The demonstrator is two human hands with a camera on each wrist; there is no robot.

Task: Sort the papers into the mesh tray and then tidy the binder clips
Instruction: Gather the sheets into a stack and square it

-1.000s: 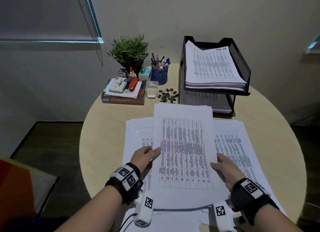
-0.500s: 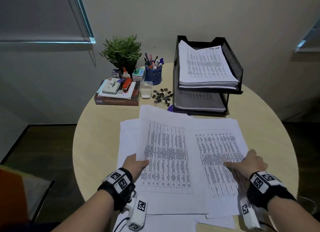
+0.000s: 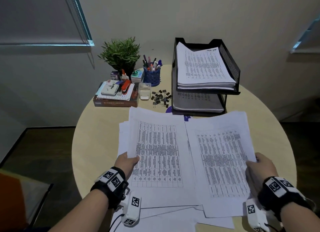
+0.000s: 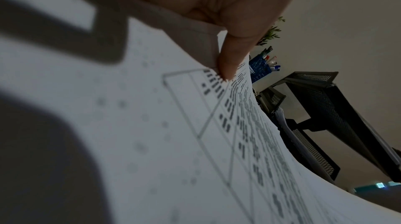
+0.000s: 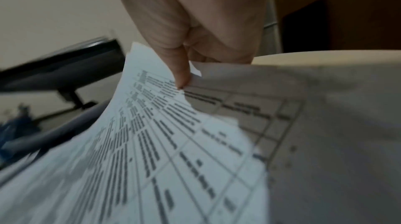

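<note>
Printed sheets lie spread over the near half of the round table (image 3: pixel 97 128). My left hand (image 3: pixel 129 160) pinches the left edge of a printed sheet (image 3: pixel 157 155), thumb on top (image 4: pixel 228 68). My right hand (image 3: pixel 259 164) pinches the right edge of another printed sheet (image 3: pixel 221 162) and lifts that edge, thumb on top (image 5: pixel 180 73). The black two-tier mesh tray (image 3: pixel 230 64) stands at the back right with a paper stack in each tier. A heap of black binder clips (image 3: pixel 161 98) lies left of the tray.
At the back left are a potted plant (image 3: pixel 121 53), a blue pen cup (image 3: pixel 152 74), a clear plastic box (image 3: pixel 144 90) and a book with a stapler and small items on top (image 3: pixel 116 96). The table's right side is bare wood.
My right hand let go of the middle sheet, moved right across the right-hand sheet and took hold of its right edge. My left hand kept its sheet and shifted it left.
</note>
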